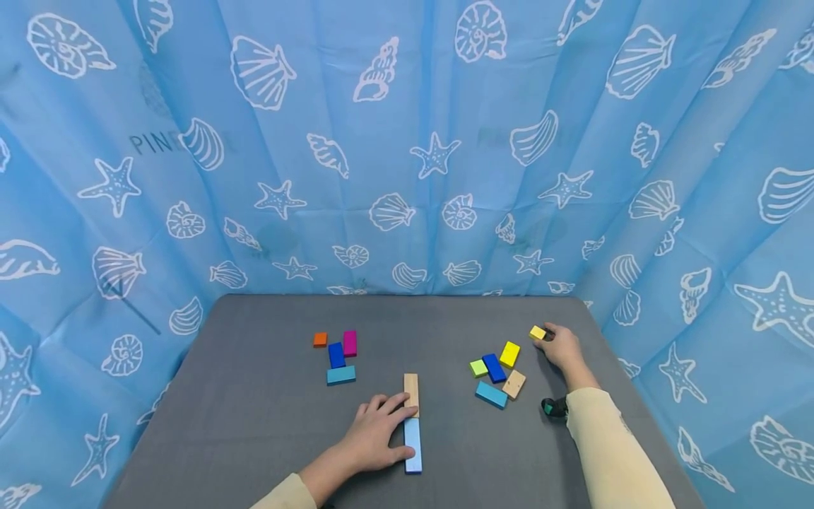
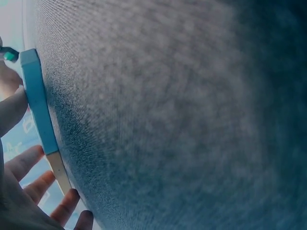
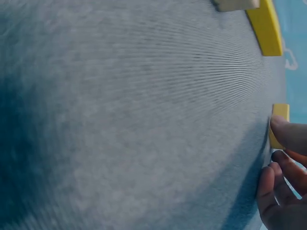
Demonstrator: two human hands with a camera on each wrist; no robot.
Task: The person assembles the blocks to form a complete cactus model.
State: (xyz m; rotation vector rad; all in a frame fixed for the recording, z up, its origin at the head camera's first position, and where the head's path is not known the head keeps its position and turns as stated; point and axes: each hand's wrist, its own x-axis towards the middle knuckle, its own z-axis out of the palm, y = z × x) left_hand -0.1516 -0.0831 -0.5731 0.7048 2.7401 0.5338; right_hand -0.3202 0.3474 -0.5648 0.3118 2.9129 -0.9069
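A light blue block (image 1: 413, 442) and a natural wood block (image 1: 411, 392) lie end to end in one straight line on the grey table. My left hand (image 1: 379, 436) rests along their left side, its fingers spread and its thumb and fingertips touching them. In the left wrist view, the blue block (image 2: 38, 100) meets the wooden one (image 2: 59, 172) beside those fingers. Far to the right, my right hand (image 1: 562, 348) pinches a small yellow block (image 1: 537, 332) at the table surface. The right wrist view shows the thumb against this yellow block (image 3: 279, 125).
Left of centre lie an orange block (image 1: 321, 340), a magenta one (image 1: 350, 343), a dark blue one (image 1: 336, 355) and a teal one (image 1: 341, 375). Right of centre sit a larger yellow block (image 1: 509, 354), lime (image 1: 478, 367), dark blue (image 1: 494, 368), teal (image 1: 492, 395) and wooden (image 1: 514, 384) blocks.
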